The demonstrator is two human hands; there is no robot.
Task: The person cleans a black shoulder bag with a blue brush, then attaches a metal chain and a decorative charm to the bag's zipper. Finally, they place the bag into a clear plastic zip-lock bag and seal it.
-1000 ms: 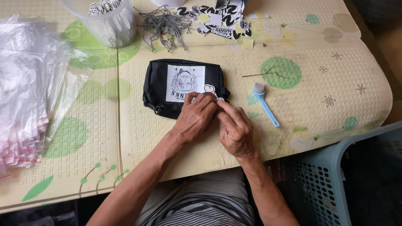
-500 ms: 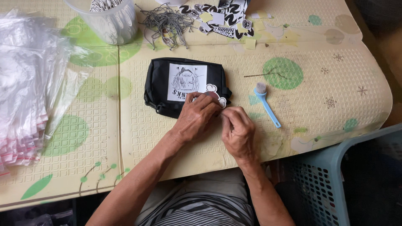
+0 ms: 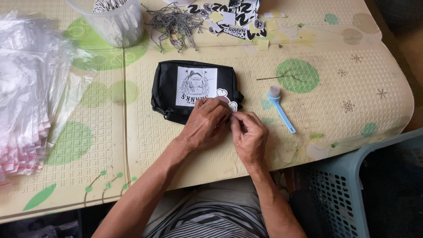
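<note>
A black zip pouch point(image 3: 166, 88) with a white printed patch lies flat on the padded table mat point(image 3: 335, 110). My left hand point(image 3: 206, 124) rests on the pouch's near right corner, fingers curled over a small white-and-dark cut-out tag point(image 3: 229, 102) that peeks out above them. My right hand point(image 3: 249, 136) sits right beside it, fingertips pinched together against the left hand's fingers at the tag's edge. What the fingertips pinch is hidden.
A light blue brush point(image 3: 280, 108) lies right of the hands. At the back stand a clear plastic tub point(image 3: 115, 22), a tangle of grey cords point(image 3: 174, 24) and black-and-white stickers point(image 3: 233, 17). Clear bags point(image 3: 31, 92) pile at the left; a blue basket point(image 3: 352, 185) stands at the lower right.
My right hand has drawn slightly back toward me, then closed in against the left hand's fingertips. The left hand has stayed on the pouch's corner.
</note>
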